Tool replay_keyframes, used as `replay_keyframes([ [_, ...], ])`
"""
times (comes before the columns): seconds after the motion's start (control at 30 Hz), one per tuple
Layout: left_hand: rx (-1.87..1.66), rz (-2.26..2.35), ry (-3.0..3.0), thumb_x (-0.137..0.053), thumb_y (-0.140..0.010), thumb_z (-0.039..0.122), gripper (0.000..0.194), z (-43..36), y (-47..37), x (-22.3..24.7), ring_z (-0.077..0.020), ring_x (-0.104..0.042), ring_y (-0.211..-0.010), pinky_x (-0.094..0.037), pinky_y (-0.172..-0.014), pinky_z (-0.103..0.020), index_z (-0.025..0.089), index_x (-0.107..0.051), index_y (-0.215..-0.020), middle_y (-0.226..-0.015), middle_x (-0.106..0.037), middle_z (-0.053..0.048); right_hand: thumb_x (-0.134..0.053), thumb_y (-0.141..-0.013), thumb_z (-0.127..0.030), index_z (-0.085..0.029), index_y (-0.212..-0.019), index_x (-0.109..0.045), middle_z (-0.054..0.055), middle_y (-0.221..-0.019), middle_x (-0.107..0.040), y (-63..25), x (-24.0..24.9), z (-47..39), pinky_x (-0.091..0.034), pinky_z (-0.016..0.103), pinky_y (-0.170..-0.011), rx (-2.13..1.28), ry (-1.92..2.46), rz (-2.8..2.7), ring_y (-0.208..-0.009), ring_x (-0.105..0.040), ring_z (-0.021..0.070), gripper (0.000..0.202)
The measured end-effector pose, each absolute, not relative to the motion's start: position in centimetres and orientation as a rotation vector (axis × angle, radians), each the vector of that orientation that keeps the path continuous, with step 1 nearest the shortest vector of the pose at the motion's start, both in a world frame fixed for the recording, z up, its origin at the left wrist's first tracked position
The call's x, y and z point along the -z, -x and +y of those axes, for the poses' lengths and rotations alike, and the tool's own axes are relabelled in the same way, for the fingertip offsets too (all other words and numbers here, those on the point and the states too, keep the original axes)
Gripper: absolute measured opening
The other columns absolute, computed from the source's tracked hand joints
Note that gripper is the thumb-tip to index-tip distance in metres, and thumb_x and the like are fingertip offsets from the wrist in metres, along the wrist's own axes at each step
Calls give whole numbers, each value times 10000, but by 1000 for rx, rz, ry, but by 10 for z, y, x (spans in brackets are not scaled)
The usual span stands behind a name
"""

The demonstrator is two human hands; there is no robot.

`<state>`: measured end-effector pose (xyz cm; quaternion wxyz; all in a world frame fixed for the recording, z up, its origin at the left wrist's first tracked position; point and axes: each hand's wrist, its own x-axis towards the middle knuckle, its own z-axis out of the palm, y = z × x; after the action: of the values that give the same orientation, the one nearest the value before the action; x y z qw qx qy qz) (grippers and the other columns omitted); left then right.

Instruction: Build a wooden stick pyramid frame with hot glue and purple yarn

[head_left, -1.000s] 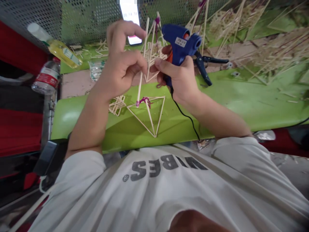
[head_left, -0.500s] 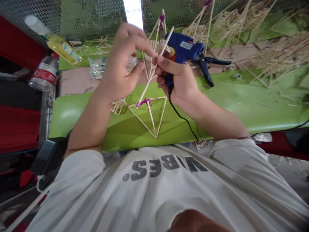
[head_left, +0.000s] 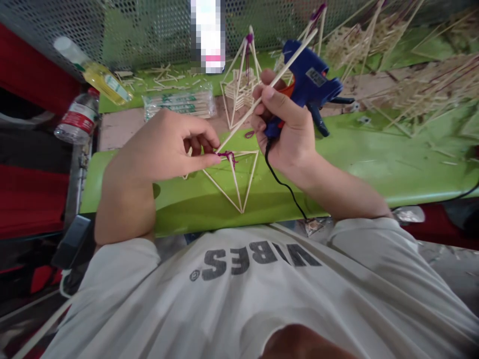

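Close to the tabletop's (head_left: 374, 167) front edge lies a triangular stick frame (head_left: 222, 191). The left hand (head_left: 179, 144) pinches a long stick's (head_left: 241, 122) lower end beside the frame's purple thread (head_left: 229, 155). The right hand (head_left: 286, 117) grips a blue glue gun (head_left: 305, 87), its thumb and finger pinching the stick's middle.

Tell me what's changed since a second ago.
The left hand has moved down the stick and seems to pinch its lower end, by the purple thread. The right hand now holds the stick, tilted farther right, along with the blue glue gun, which shifted right. The triangular frame stays put on the green table.
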<state>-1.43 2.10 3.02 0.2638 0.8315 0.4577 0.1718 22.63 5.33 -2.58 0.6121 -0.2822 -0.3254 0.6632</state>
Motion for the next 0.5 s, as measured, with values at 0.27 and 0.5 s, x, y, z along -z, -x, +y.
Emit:
replay_keyframes([
  [0.27, -521, 1205, -2275, -879, -964, 354, 108, 24, 14, -25, -130, -685, -677, -477, -589, -273, 271, -847, -1026, -838, -804, 25, -783, -787, -363, -303, -944, -783, -9, -840, -780, -234, 39, 50, -452, 303, -542, -1566, 626, -791, -684, -627, 159, 169],
  [0.5, -739, 1051, -2374, -823, -985, 257, 64, 30, 13, -12, -187, -762, -865, -557, -689, -318, 307, -852, -1012, -988, -829, -19, -836, -812, -406, -290, -997, -810, -17, -747, -743, -235, 46, 52, -404, 292, -523, -1552, 672, -891, -587, -571, 148, 220],
])
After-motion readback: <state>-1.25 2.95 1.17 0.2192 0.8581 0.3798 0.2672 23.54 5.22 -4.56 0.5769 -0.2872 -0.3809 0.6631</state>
